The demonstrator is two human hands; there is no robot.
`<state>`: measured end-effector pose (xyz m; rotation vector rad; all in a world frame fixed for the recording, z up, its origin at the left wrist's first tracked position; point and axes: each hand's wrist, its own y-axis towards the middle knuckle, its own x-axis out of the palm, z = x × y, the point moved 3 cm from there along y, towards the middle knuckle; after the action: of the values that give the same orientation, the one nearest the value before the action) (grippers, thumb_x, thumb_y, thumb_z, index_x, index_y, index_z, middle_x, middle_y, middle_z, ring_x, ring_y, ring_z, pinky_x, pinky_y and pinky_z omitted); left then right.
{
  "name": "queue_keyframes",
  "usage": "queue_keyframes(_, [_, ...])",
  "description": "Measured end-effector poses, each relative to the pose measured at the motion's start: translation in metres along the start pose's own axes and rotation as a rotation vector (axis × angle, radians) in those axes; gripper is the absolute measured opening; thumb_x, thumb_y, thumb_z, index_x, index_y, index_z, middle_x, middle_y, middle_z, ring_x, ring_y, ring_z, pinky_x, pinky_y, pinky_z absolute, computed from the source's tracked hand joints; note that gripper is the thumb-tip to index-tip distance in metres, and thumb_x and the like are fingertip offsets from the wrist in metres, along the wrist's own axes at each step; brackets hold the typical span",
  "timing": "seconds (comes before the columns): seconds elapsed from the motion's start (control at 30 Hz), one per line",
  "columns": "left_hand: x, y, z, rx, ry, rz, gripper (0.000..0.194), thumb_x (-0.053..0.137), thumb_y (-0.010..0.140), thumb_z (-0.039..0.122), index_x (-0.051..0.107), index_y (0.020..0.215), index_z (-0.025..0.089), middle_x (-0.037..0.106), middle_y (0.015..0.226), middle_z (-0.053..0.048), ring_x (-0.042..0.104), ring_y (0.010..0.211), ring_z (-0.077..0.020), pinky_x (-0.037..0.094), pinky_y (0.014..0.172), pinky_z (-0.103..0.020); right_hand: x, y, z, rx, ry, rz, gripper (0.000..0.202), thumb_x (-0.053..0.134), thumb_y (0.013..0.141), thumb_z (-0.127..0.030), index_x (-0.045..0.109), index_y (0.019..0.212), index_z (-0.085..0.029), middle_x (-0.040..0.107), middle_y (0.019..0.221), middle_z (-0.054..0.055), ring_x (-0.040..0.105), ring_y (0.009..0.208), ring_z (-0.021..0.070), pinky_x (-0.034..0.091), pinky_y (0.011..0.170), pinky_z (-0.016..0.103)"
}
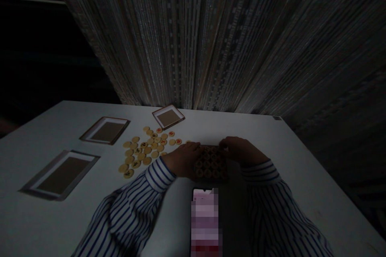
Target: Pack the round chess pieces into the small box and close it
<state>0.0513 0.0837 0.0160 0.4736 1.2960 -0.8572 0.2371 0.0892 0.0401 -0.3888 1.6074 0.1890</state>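
Note:
A small dark tray (pixel 224 176) filled with rows of round pieces lies between my two hands. My left hand (pixel 183 158) rests along its left side, fingers bent over the upper left corner. At the upper right corner is my right hand (pixel 239 148), with its fingers curled against the edge. Shade hides the fingertips of both hands. To the left of my left hand, round wooden pieces (pixel 147 150) lie loosely spread on the white table (pixel 108 213), some with red or black characters facing up.
Three shallow open boxes stand at the left: one near (pixel 62 174), one farther back (pixel 105 130), one behind the pieces (pixel 168 117). A lit phone (pixel 205 221) lies at the front, between my sleeves. Striped curtains (pixel 193 40) hang behind the table.

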Motion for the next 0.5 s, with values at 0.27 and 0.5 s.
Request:
queue_keyframes(0.27, [0.0009,0.0002,-0.0003,-0.002,0.017,-0.004,0.098,0.070,0.052,0.047,0.025,0.131,0.013,0.034,0.134,-0.019,0.035,0.121,-0.0334,0.031,0.098,-0.043,0.0005,0.0004,0.0007,-0.008,0.018,0.001,0.020,0.053,0.076,-0.023,0.064,0.092,-0.020,0.065,0.091,0.006,0.059,0.082,0.0179,0.042,0.067,0.027])
queue_keyframes(0.5, [-0.0009,-0.0006,0.0005,-0.019,0.007,-0.033,0.098,0.069,0.052,0.049,0.024,0.132,0.014,0.032,0.137,-0.019,0.033,0.122,-0.0329,0.030,0.098,-0.044,0.0053,0.0020,0.0058,-0.013,0.015,0.017,0.021,0.053,0.076,-0.024,0.063,0.094,-0.021,0.065,0.092,0.005,0.059,0.082,0.0173,0.041,0.065,0.026])
